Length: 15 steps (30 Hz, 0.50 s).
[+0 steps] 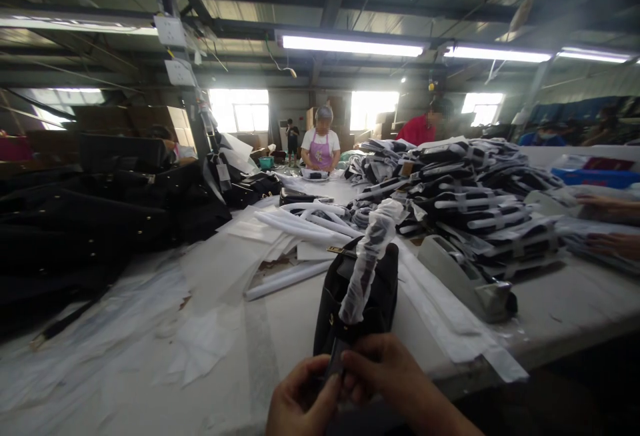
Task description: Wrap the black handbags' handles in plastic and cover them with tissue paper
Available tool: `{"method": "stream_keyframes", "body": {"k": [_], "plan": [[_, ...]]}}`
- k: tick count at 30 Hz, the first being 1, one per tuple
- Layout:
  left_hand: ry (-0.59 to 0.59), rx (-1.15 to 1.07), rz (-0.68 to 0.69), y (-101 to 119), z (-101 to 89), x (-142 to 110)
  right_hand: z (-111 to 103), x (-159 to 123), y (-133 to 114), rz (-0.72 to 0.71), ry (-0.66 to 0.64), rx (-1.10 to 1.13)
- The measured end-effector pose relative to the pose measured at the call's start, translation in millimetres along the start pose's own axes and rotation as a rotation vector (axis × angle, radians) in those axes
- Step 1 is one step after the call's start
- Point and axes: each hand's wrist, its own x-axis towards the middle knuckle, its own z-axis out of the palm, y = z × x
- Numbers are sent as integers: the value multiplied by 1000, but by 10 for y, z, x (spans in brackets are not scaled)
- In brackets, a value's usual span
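A black handbag (390,289) with gold-coloured fittings stands on the white table close in front of me. White wrapping (369,259) covers most of its handle, which rises away from me. My left hand (303,396) pinches a dark strap (336,357) at the near end of the bag. My right hand (380,369) has its fingers closed on the same strap, just right of the left hand. The strap's lower end is hidden by my fingers.
Black bags (90,223) are heaped at left. Wrapped bags (465,189) are piled at right behind a grey tape dispenser (467,279). White foam tubes (290,279) and paper sheets (210,283) lie on the table. A co-worker (320,146) stands across; another person's hands (613,246) are at far right.
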Motion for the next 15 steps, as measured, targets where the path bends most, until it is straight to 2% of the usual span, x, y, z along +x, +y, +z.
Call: {"method": "stream_keyframes", "body": {"k": [3, 5, 10, 15], "plan": [[-22, -71, -52, 35, -18, 1, -33, -38, 51, -87, -108, 91], [-42, -122, -75, 27, -36, 9, -44, -54, 90, -137, -122, 79], [-103, -187, -157, -77, -89, 50, -7, -45, 190, -211, 18, -95], [-167, -129, -262, -151, -117, 109, 71, -17, 245, -253, 136, -209]]}}
